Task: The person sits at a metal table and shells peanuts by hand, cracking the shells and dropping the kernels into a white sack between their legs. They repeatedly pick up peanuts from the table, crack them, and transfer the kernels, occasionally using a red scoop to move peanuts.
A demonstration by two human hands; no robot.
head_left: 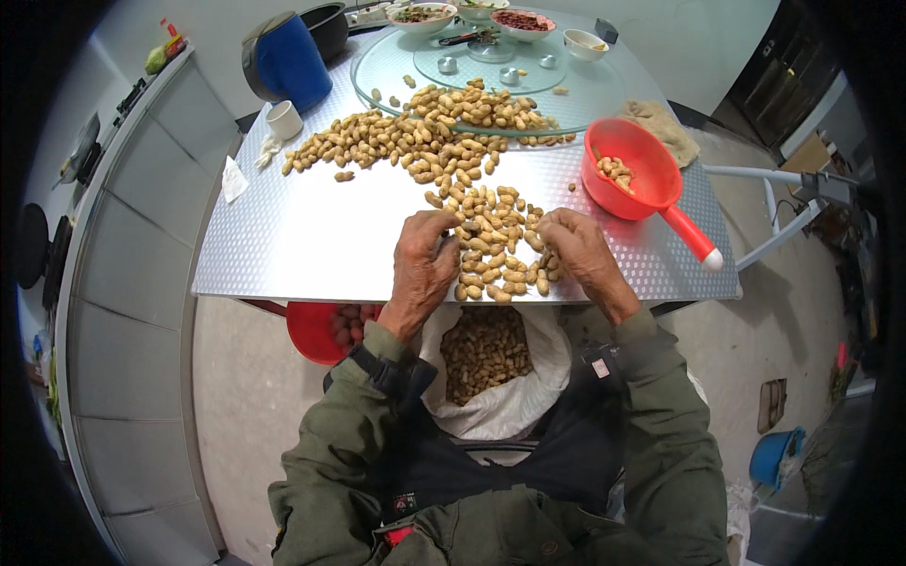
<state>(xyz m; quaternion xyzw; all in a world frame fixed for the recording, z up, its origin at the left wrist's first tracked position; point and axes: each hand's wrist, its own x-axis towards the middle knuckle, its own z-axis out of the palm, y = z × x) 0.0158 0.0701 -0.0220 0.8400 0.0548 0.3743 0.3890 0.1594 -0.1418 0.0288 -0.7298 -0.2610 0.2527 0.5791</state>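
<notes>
Unshelled peanuts (495, 226) lie in a loose strip on the patterned silver tabletop, running from a larger heap (368, 140) down to the front edge. My left hand (427, 264) rests along the strip's left side, fingers curled inward and fingertips against the nuts. Across from it, my right hand (583, 255) has its fingers drawn together at the right side. Whatever either hand pinches is hidden by the fingers. Below the table edge, between my legs, a white woven sack (550, 370) stands with its mouth spread, holding many peanuts.
A red long-handled scoop (651, 203) with a few peanuts sits at right beside a tan cloth (665, 127). Behind is a glass turntable (585, 94) with food bowls. A blue bucket (300, 66) and white cup (284, 121) stand far left; a red basin (307, 330) is below.
</notes>
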